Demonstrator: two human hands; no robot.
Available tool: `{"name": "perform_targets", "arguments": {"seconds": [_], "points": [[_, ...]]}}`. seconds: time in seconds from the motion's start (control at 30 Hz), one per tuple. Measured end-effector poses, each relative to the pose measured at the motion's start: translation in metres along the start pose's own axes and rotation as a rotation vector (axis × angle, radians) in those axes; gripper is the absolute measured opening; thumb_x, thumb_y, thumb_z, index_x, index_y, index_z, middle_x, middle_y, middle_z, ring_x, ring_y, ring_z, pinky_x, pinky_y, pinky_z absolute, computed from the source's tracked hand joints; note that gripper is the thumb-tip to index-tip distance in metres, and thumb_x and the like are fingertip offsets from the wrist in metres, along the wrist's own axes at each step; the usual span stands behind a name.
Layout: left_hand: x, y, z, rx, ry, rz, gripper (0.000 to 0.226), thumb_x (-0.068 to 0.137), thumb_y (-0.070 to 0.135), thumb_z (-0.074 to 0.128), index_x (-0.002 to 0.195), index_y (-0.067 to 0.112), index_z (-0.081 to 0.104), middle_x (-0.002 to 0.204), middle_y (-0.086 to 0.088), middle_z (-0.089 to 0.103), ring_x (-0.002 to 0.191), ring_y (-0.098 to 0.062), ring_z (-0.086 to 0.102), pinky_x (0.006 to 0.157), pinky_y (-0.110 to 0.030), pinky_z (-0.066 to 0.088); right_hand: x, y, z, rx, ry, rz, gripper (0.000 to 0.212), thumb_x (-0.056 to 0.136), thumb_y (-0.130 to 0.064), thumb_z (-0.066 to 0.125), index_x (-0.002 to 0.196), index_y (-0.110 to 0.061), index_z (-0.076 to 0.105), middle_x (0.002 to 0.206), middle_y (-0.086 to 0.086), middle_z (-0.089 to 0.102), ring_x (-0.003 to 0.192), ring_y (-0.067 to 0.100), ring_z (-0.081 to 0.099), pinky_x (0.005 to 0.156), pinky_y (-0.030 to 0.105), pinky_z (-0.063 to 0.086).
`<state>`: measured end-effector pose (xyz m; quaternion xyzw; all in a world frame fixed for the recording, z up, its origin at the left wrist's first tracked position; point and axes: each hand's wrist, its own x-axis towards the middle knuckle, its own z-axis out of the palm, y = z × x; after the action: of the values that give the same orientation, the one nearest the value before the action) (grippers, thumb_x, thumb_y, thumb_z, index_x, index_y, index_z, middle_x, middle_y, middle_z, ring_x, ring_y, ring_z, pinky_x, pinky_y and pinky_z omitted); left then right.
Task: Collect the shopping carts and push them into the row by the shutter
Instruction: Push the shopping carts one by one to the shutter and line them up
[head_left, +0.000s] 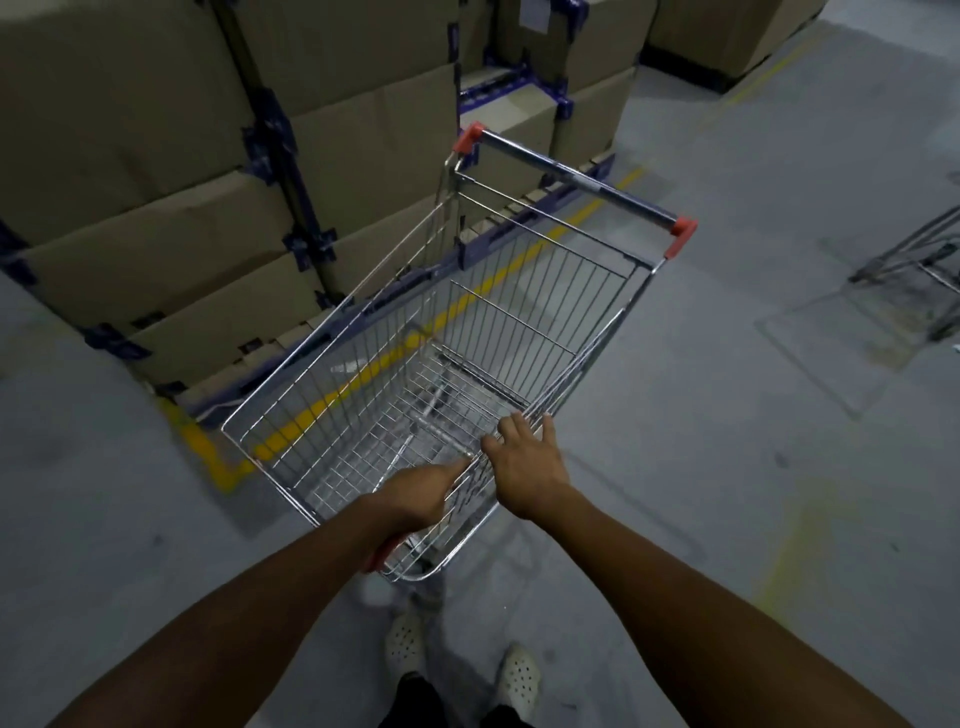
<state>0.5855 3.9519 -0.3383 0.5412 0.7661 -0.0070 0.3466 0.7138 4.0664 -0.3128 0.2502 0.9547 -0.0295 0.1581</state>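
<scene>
An empty wire shopping cart stands in front of me with its grey, red-capped handle on the far side and its narrow front end toward me. My left hand grips the near rim of the basket from the inside, fingers curled over the wire. My right hand holds the right side rim close to it, fingers hooked over the top wire. Part of a second cart shows at the right edge. No shutter is in view.
Stacked cardboard boxes on blue pallets stand on the left and behind the cart, bordered by a yellow floor line. More boxes stand at the top right. Grey concrete floor spreads to the right. My white shoes are below.
</scene>
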Motion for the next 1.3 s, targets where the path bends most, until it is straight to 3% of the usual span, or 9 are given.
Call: {"name": "perform_targets", "arguments": {"seconds": [0.07,0.23,0.33,0.53,0.63,0.77,0.9,1.1,1.3], "points": [[0.003,-0.011,-0.006,0.039,0.005,0.037,0.080,0.092,-0.004,0.049,0.158,0.030,0.021,0.094,-0.002,0.055,0.081,-0.023,0.054,0.067,-0.031,0.042,0.004,-0.004,-0.004,-0.005,-0.017,0.013,0.060,0.093,-0.026,0.061,0.148,-0.022,0.039,0.154,0.016,0.031,0.150,0.032,0.019,0.118,0.069,0.004],[0.014,-0.038,-0.026,0.129,0.014,0.113,0.080,0.093,0.002,0.055,0.156,0.040,0.023,0.142,-0.006,0.057,0.107,-0.023,0.064,0.088,-0.039,0.055,0.017,-0.010,-0.012,0.018,-0.039,0.066,0.057,0.091,-0.022,0.061,0.146,-0.025,0.043,0.148,0.014,0.039,0.145,0.031,0.029,0.116,0.072,0.005],[0.030,-0.058,-0.038,0.266,0.021,0.172,0.080,0.095,0.003,0.051,0.153,0.049,0.020,0.132,-0.003,0.059,0.091,-0.017,0.062,0.071,-0.034,0.051,0.026,-0.010,-0.015,0.030,-0.058,0.084,0.060,0.090,-0.020,0.062,0.146,-0.026,0.042,0.146,0.013,0.040,0.143,0.031,0.030,0.116,0.072,0.009],[0.058,-0.084,-0.067,0.564,0.063,0.201,0.060,0.106,0.012,0.043,0.157,0.038,0.025,0.145,-0.011,0.050,0.124,-0.030,0.056,0.105,-0.042,0.045,0.040,0.000,-0.020,0.170,-0.068,0.087,0.062,0.086,-0.018,0.066,0.145,-0.026,0.046,0.144,0.009,0.045,0.138,0.029,0.036,0.110,0.052,0.037],[0.070,-0.071,-0.081,0.635,0.087,0.181,0.065,0.101,0.010,0.051,0.157,0.029,0.024,0.153,-0.013,0.043,0.132,-0.032,0.050,0.108,-0.046,0.040,0.040,0.009,-0.015,0.286,-0.035,0.100,0.063,0.084,-0.010,0.065,0.144,-0.022,0.050,0.142,0.008,0.049,0.134,0.030,0.042,0.105,0.044,0.044],[0.080,-0.020,-0.084,0.567,0.083,0.282,0.068,0.092,0.012,0.057,0.154,0.024,0.031,0.142,-0.010,0.050,0.126,-0.030,0.051,0.106,-0.048,0.040,0.025,0.022,-0.001,0.401,-0.010,0.162,0.065,0.087,0.001,0.056,0.147,-0.020,0.046,0.139,0.008,0.053,0.129,0.029,0.049,0.103,0.043,0.047],[0.091,0.038,-0.063,0.519,0.104,0.475,0.041,0.099,0.024,0.049,0.141,0.022,0.048,0.131,-0.006,0.059,0.118,-0.026,0.056,0.103,-0.045,0.040,-0.004,0.039,0.013,0.359,0.056,0.269,0.069,0.086,0.005,0.057,0.150,-0.018,0.041,0.129,0.011,0.058,0.117,0.030,0.055,0.095,0.040,0.049],[0.097,0.111,-0.036,0.570,0.121,0.597,0.022,0.103,0.023,0.051,0.117,0.015,0.065,0.107,-0.007,0.069,0.094,-0.025,0.066,0.079,-0.034,0.049,-0.062,0.078,0.036,0.277,0.078,0.519,0.044,0.090,0.006,0.054,0.128,-0.014,0.062,0.119,0.010,0.064,0.109,0.028,0.062,0.087,0.041,0.055],[0.102,0.144,-0.021,0.682,0.155,0.600,0.019,0.099,0.018,0.056,0.113,0.017,0.069,0.106,-0.006,0.070,0.094,-0.024,0.067,0.080,-0.032,0.052,-0.128,0.122,0.039,0.331,0.138,0.707,0.024,0.097,-0.010,0.055,0.116,-0.011,0.069,0.115,0.012,0.067,0.101,0.029,0.066,0.083,0.041,0.057]]}}
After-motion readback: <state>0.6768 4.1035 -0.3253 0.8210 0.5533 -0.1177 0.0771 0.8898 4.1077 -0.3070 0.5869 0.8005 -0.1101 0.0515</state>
